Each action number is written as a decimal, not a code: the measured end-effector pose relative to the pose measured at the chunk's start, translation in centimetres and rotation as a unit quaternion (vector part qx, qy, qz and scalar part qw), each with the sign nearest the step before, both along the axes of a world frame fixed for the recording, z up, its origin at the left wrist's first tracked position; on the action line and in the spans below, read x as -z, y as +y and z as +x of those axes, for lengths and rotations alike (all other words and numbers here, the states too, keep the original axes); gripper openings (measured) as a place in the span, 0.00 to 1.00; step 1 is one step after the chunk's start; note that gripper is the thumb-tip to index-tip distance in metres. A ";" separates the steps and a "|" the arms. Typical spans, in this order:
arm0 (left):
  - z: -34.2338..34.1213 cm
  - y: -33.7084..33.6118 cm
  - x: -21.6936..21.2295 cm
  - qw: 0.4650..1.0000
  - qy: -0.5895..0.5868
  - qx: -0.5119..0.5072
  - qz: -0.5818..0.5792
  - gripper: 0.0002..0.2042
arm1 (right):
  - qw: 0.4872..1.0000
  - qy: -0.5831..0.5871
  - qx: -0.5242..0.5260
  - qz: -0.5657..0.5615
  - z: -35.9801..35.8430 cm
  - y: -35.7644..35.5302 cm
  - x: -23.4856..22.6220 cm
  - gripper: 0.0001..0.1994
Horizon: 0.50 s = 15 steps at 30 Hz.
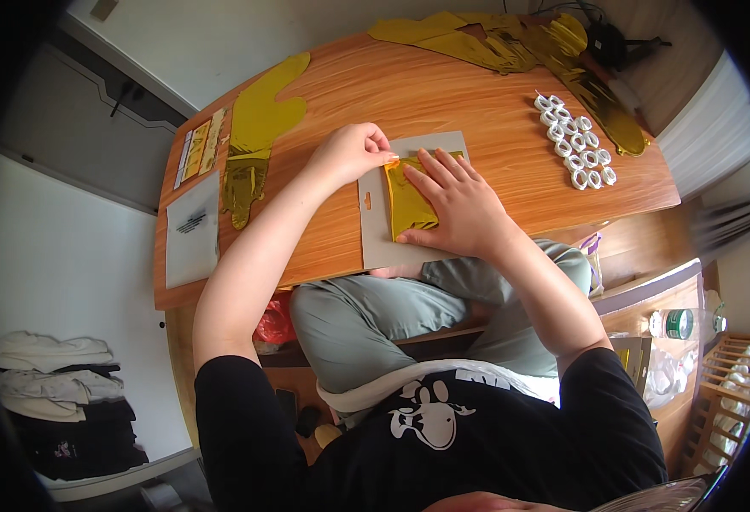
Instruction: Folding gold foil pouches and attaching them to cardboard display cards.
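A folded gold foil balloon (405, 205) lies flat on a grey card backing (375, 230) with a small hang hole at its left side. My right hand (456, 200) is spread flat on the foil, pressing it against the card. At the foil's upper left corner, my left hand (349, 158) is closed, thumb and fingertips pinching the edge beside a small orange spot. What exactly lies between those fingertips is partly hidden.
Flat gold foil balloons lie at the table's left (264, 111) and far edge (452, 38). White ribbon rolls (575, 141) stand in rows at the right. A clear plastic bag (191, 230) and a printed strip card (197, 149) rest at the left. A plastic bottle (678, 323) lies lower right.
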State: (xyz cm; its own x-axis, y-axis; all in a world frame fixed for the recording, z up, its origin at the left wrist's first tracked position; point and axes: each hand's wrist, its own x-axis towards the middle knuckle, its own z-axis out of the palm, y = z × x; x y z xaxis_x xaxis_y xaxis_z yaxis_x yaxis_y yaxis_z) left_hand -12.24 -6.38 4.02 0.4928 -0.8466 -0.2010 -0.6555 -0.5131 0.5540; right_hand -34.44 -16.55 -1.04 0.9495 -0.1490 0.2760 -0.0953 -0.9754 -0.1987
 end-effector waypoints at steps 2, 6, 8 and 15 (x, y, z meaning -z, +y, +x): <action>-1.0 0.9 0.2 0.997 -0.075 -0.003 0.001 0.12 | 1.000 0.008 0.002 -0.002 -0.1 0.1 -0.2 0.51; -2.5 3.7 3.0 0.952 -0.206 0.084 -0.212 0.12 | 1.000 -0.001 -0.001 0.000 0.1 0.2 -0.2 0.51; -3.7 5.3 3.4 0.945 -0.195 0.157 -0.212 0.20 | 1.000 0.000 0.000 -0.002 0.1 0.2 0.0 0.51; -4.9 6.8 3.6 0.933 -0.246 0.254 -0.060 0.41 | 1.000 -0.008 0.011 0.024 0.1 0.2 0.0 0.56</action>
State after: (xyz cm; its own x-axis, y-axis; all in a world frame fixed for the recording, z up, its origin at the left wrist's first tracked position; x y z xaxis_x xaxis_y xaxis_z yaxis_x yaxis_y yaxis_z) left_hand -17.16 0.44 0.41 0.0290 -0.9981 0.0545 -0.9878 -0.0203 0.1546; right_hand -34.30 -16.35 -1.04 0.9413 -0.1825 0.2841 -0.1123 -0.9627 -0.2464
